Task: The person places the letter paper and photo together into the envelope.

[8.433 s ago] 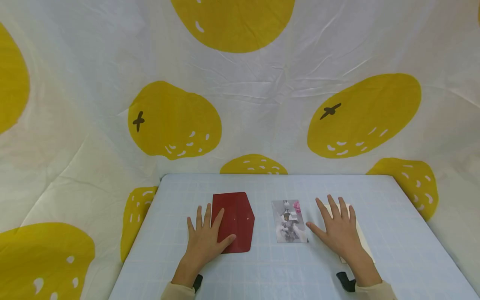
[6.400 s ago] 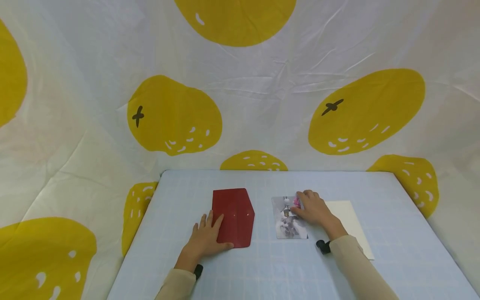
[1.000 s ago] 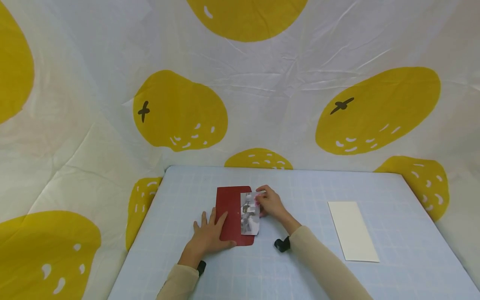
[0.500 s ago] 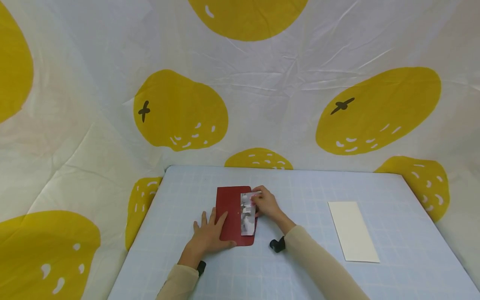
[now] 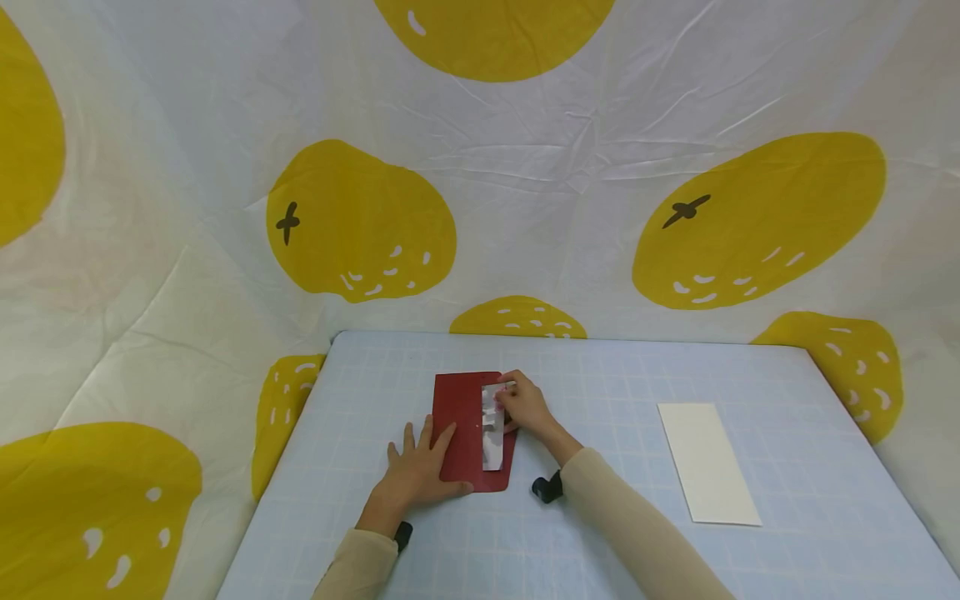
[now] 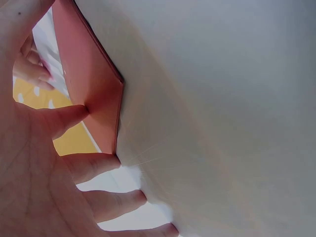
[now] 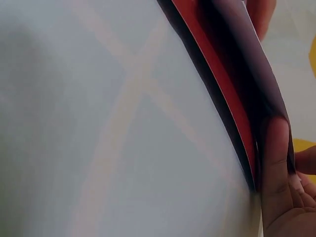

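Observation:
A red envelope [image 5: 456, 400] lies on the table. My left hand [image 5: 412, 477] rests on its left side with fingers spread; in the left wrist view the left hand [image 6: 37, 168] has fingertips at the envelope's edge [image 6: 94, 74]. A grey picture card with a pink spot [image 5: 492, 442] shows as a narrow upright strip, its left part hidden inside the envelope. My right hand [image 5: 527, 407] pinches the card's upper right edge. In the right wrist view, the right thumb [image 7: 276, 153] lies against the card's shaded back [image 7: 254, 59], above the red flap [image 7: 207, 54].
A cream-white rectangular card or folder [image 5: 708, 462] lies on the right of the table. A pale blue checked cloth [image 5: 607, 550] covers the table. A white curtain [image 5: 540, 225] with yellow fruit prints hangs behind. Small black devices sit at both wrists.
Earlier the right hand took the picture card from mid-table and brought it to the envelope. In the last second the card slid left, and less of it shows. The left hand stayed on the envelope.

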`<state>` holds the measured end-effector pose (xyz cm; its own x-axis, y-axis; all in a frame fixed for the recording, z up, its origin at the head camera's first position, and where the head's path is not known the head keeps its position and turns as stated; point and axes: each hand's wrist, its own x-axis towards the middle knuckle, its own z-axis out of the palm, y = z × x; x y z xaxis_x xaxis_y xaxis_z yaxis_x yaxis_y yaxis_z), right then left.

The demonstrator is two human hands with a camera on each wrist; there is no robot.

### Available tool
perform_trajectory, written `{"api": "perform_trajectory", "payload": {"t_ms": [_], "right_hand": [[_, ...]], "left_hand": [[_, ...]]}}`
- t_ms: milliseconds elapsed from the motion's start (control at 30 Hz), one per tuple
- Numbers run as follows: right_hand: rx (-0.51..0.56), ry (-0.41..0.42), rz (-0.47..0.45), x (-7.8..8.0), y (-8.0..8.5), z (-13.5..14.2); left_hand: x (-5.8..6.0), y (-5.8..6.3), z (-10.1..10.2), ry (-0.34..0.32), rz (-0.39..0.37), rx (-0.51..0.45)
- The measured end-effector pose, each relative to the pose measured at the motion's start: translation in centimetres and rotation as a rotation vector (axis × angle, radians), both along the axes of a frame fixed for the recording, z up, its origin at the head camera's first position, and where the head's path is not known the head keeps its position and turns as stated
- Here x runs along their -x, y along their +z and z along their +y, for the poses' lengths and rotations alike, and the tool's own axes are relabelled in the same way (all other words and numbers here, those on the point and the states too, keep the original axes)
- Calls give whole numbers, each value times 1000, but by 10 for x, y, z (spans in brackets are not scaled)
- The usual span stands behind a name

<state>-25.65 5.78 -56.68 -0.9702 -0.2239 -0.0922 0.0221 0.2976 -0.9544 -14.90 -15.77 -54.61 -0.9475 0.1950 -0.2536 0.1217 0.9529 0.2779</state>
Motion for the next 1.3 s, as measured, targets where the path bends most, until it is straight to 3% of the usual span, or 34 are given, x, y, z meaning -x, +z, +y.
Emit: {"api": "perform_trajectory", "payload": {"t_ms": [433, 833, 1167, 1300], "right_hand": [[-14, -8, -11, -5, 0, 0], [13, -12, 11, -22, 14, 19], [187, 112, -145, -47, 15, 34], [226, 126, -190, -52, 15, 37]], "left_hand": [[-2, 3, -2, 9, 5, -8], [0, 0, -2, 16, 0, -33], [-2, 1, 0, 19, 6, -32], [-2, 3, 0, 19, 10, -35]]}}
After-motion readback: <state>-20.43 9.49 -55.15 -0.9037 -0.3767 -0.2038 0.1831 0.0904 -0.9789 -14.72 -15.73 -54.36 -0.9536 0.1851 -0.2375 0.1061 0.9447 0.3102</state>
